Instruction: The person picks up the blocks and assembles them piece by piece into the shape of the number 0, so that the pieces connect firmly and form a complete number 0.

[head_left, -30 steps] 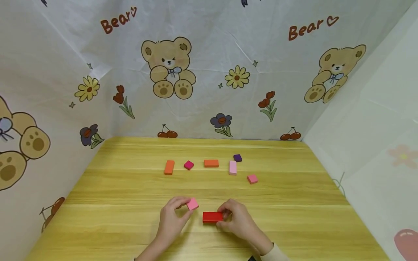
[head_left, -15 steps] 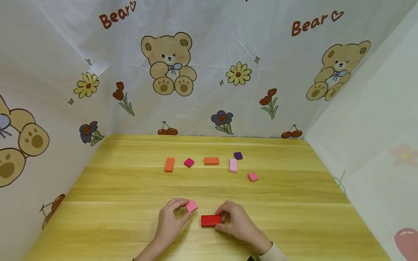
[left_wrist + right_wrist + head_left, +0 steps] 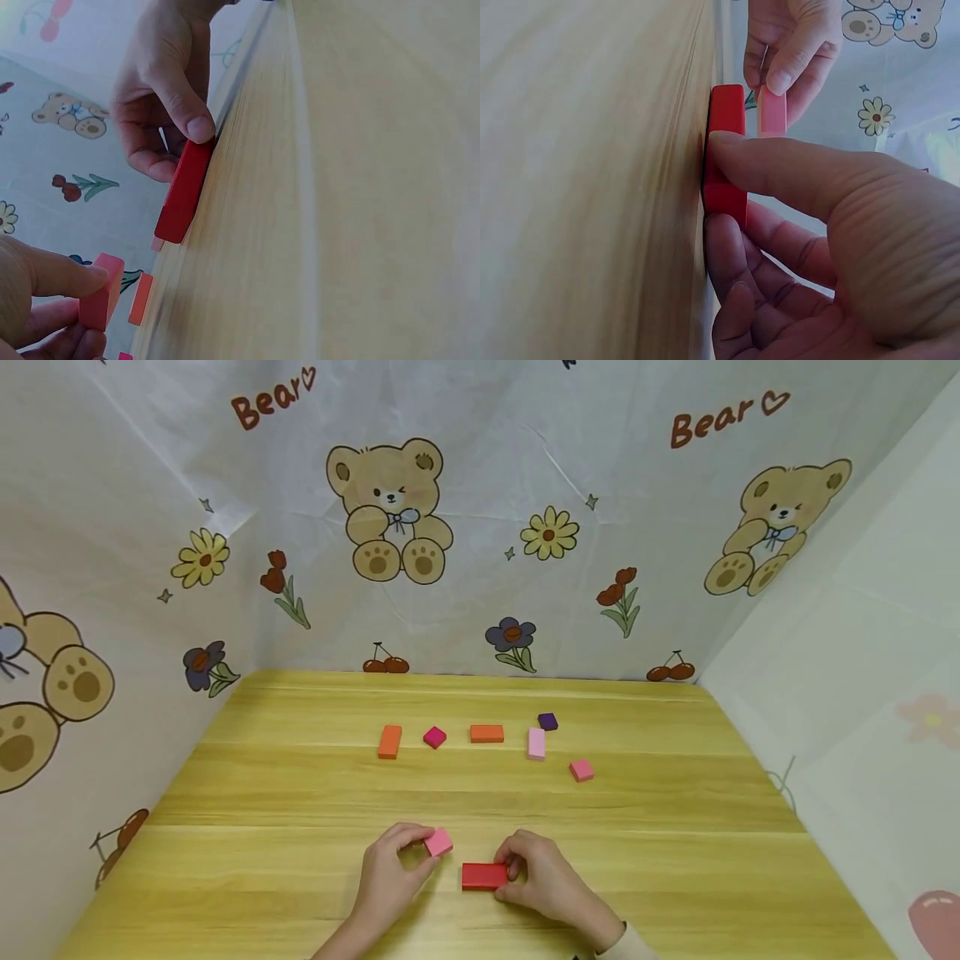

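A small pink square block (image 3: 438, 842) is pinched between the thumb and fingers of my left hand (image 3: 388, 872). In the left wrist view this pink block (image 3: 102, 292) appears raised off the tabletop. To its right and slightly nearer me, a longer red rectangular block (image 3: 480, 877) lies flat on the table. My right hand (image 3: 546, 878) grips the red block's right end, with the thumb (image 3: 780, 169) on its near side in the right wrist view. The two held blocks are close together but apart. My right fingers partly hide the red block's end.
Across the back of the wooden table (image 3: 300, 793) lie an upright-turned orange block (image 3: 389, 742), a magenta block (image 3: 435, 737), a sideways orange block (image 3: 487, 734), a light pink block (image 3: 536, 744), a purple block (image 3: 548, 722) and another pink block (image 3: 581, 770). A bear-print cloth (image 3: 465, 610) stands behind.
Both hands have shifted slightly toward me, the red block sliding along with the right hand and the pink block moving with the left. The blocks at the back stay put.
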`<state>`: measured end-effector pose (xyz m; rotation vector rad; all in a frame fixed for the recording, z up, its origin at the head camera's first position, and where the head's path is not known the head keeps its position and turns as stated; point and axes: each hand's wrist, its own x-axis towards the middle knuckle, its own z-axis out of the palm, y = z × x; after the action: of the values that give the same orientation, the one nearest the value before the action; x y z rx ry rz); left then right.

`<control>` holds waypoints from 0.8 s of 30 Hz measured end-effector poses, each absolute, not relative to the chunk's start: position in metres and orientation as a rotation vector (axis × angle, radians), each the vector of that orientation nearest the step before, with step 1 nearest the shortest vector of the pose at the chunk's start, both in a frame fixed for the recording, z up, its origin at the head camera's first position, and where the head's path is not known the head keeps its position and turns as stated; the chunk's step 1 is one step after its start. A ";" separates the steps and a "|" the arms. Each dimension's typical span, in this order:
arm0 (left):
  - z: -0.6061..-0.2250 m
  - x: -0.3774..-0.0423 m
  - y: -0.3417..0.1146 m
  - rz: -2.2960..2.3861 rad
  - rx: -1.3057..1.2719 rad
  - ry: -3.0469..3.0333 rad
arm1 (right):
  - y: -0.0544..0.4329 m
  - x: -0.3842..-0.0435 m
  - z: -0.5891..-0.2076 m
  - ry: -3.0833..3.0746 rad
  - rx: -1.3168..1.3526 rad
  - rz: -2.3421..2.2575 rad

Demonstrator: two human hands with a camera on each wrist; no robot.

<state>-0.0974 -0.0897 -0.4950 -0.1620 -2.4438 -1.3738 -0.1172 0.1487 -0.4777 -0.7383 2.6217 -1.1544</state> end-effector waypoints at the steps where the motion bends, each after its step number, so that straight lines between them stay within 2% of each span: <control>1: -0.496 -0.098 -0.090 -1.365 -0.163 -2.455 | 0.149 -0.117 -0.478 2.621 -0.738 -1.147; 24: -0.500 -0.094 -0.085 -1.373 -0.159 -2.588 | 0.150 -0.118 -0.481 2.621 -0.752 -1.133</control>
<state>-0.0941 -0.0853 -0.5004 -0.1586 -2.5879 -1.3735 -0.1179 0.1495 -0.4807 -0.7525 2.6208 -1.1329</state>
